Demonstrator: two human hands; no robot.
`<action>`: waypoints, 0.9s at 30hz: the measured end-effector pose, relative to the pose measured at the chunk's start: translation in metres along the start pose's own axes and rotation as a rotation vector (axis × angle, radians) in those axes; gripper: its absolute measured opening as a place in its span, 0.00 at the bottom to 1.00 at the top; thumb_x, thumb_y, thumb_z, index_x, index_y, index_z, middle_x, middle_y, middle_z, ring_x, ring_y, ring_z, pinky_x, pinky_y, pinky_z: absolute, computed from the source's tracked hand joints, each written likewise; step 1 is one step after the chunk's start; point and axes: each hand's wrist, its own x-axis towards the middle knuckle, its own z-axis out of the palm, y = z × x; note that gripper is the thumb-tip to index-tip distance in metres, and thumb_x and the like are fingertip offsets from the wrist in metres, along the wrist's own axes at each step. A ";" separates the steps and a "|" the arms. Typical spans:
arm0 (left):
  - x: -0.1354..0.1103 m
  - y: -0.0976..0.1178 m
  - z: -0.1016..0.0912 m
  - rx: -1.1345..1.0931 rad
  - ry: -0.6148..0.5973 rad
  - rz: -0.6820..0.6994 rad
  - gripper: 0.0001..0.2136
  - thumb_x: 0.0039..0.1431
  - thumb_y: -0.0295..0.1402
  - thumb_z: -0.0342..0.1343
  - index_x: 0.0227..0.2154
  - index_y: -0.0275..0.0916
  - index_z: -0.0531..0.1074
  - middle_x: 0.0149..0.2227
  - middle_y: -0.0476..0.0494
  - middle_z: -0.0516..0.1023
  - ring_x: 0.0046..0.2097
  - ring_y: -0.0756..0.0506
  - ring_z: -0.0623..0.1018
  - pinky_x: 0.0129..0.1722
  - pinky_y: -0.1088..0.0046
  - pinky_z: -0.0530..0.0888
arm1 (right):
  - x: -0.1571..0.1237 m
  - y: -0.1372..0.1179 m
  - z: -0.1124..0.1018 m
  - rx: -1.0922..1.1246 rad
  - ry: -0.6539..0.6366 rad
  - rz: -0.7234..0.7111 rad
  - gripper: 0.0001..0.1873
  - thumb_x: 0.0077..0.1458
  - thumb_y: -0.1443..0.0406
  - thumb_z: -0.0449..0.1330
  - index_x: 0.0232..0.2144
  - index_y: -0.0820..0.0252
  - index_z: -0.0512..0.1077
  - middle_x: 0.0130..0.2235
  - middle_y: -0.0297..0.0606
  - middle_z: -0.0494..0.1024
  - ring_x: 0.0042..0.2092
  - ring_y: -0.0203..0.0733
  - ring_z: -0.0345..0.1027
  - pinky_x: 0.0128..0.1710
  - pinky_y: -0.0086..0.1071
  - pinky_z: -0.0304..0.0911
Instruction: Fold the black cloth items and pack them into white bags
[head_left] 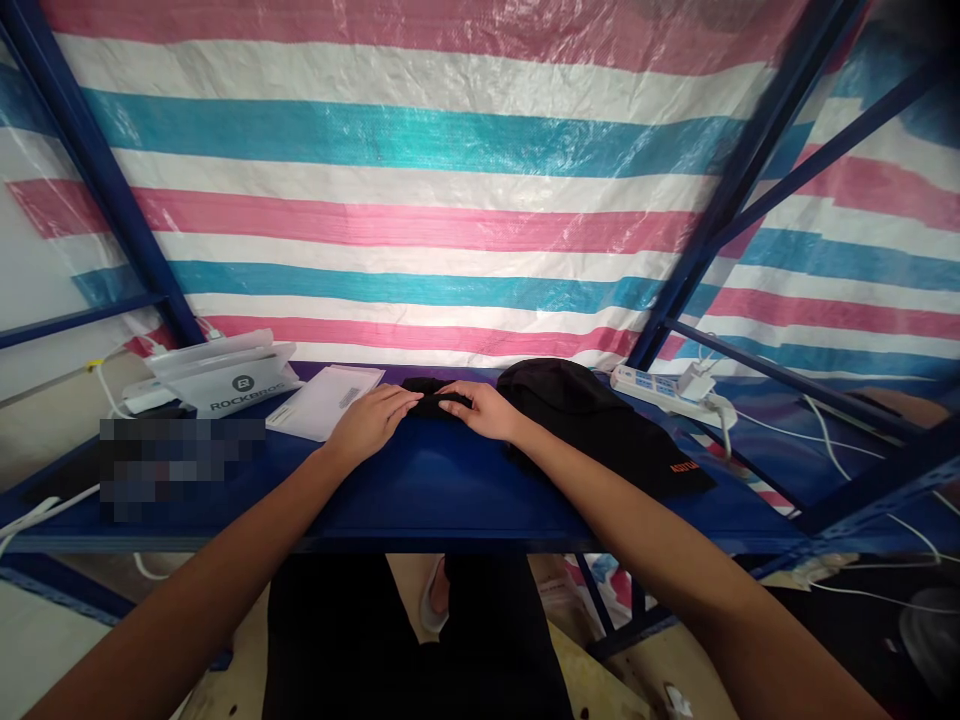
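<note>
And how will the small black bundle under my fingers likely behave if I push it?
The small black bundle probably gives softly, as it looks like cloth. It is likely light, being so small. It may slide, since the blue tabletop looks smooth.

Free room in the middle, obstacles at both sides
Between the forearms [285, 512], the blue tabletop [450, 490] is free; a white packet [330, 395] blocks beside the left hand [371, 415], black cloth [615, 430] beside the right hand [481, 410], the striped sheet [435, 215] behind.
</note>
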 end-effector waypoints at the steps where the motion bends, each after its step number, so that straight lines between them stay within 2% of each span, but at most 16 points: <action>1: 0.000 0.000 0.000 0.000 -0.001 -0.004 0.22 0.80 0.41 0.42 0.60 0.44 0.79 0.53 0.38 0.84 0.55 0.37 0.81 0.58 0.55 0.77 | 0.001 0.001 0.000 0.005 -0.007 -0.040 0.14 0.74 0.58 0.60 0.52 0.56 0.82 0.57 0.45 0.83 0.58 0.50 0.79 0.61 0.44 0.70; 3: -0.002 -0.001 0.001 0.009 0.005 -0.013 0.21 0.80 0.43 0.44 0.61 0.45 0.78 0.55 0.39 0.84 0.56 0.37 0.81 0.59 0.55 0.77 | 0.002 0.004 -0.001 -0.012 -0.023 -0.094 0.15 0.75 0.58 0.58 0.50 0.58 0.83 0.59 0.48 0.80 0.60 0.51 0.76 0.64 0.45 0.69; 6: -0.003 -0.002 0.004 0.029 0.009 0.009 0.20 0.80 0.42 0.45 0.64 0.46 0.76 0.60 0.39 0.81 0.58 0.37 0.81 0.59 0.56 0.77 | 0.003 0.010 0.002 -0.031 -0.043 -0.082 0.18 0.77 0.60 0.53 0.52 0.59 0.81 0.56 0.48 0.80 0.58 0.49 0.77 0.64 0.45 0.69; 9: -0.002 -0.005 0.008 0.052 -0.006 0.065 0.21 0.80 0.37 0.43 0.63 0.44 0.77 0.59 0.38 0.81 0.57 0.38 0.81 0.59 0.56 0.77 | 0.003 0.016 0.004 0.016 0.000 -0.064 0.19 0.77 0.63 0.52 0.62 0.57 0.76 0.57 0.46 0.80 0.58 0.47 0.76 0.63 0.45 0.70; 11: 0.000 -0.009 0.011 0.050 -0.003 0.092 0.20 0.80 0.35 0.43 0.62 0.43 0.78 0.58 0.37 0.81 0.56 0.37 0.81 0.58 0.55 0.78 | 0.002 0.018 0.003 0.016 0.053 -0.109 0.22 0.74 0.66 0.54 0.66 0.57 0.72 0.58 0.47 0.80 0.58 0.47 0.76 0.61 0.45 0.72; 13: 0.002 -0.014 0.014 0.031 0.003 0.098 0.20 0.79 0.34 0.44 0.61 0.42 0.78 0.57 0.36 0.81 0.56 0.37 0.81 0.57 0.55 0.79 | 0.001 0.017 -0.001 -0.074 0.058 -0.216 0.21 0.73 0.69 0.55 0.63 0.57 0.75 0.58 0.48 0.80 0.59 0.49 0.75 0.61 0.47 0.72; 15: 0.003 -0.018 0.018 0.002 0.010 0.087 0.20 0.79 0.33 0.44 0.60 0.42 0.79 0.56 0.37 0.81 0.55 0.38 0.81 0.57 0.55 0.79 | -0.001 0.014 -0.006 -0.206 0.005 -0.300 0.19 0.73 0.70 0.54 0.58 0.58 0.80 0.57 0.49 0.81 0.60 0.52 0.74 0.63 0.48 0.70; 18: 0.005 -0.021 0.021 -0.045 0.010 0.064 0.19 0.79 0.33 0.44 0.58 0.42 0.79 0.54 0.37 0.81 0.54 0.39 0.81 0.56 0.55 0.79 | -0.003 0.010 -0.013 -0.325 -0.090 -0.306 0.19 0.74 0.63 0.58 0.60 0.59 0.80 0.59 0.50 0.81 0.60 0.54 0.75 0.64 0.48 0.70; 21: 0.004 -0.017 0.020 -0.043 -0.006 0.055 0.20 0.80 0.34 0.42 0.59 0.41 0.79 0.54 0.37 0.80 0.54 0.39 0.80 0.56 0.56 0.79 | -0.003 0.013 -0.015 -0.358 -0.157 -0.317 0.25 0.71 0.55 0.66 0.63 0.60 0.79 0.61 0.51 0.80 0.62 0.57 0.75 0.66 0.49 0.69; 23: 0.003 -0.012 0.019 0.007 -0.013 0.057 0.20 0.81 0.36 0.43 0.61 0.41 0.77 0.56 0.36 0.79 0.56 0.38 0.80 0.58 0.54 0.78 | -0.002 0.016 -0.015 -0.351 -0.165 -0.331 0.23 0.72 0.56 0.64 0.62 0.61 0.79 0.59 0.51 0.82 0.61 0.56 0.75 0.65 0.49 0.69; 27: -0.002 -0.005 0.020 0.133 0.006 0.072 0.20 0.78 0.44 0.52 0.64 0.43 0.76 0.63 0.36 0.77 0.62 0.35 0.78 0.60 0.54 0.77 | 0.000 0.016 -0.011 -0.335 -0.143 -0.347 0.18 0.76 0.61 0.58 0.59 0.62 0.82 0.55 0.51 0.84 0.57 0.53 0.77 0.63 0.48 0.71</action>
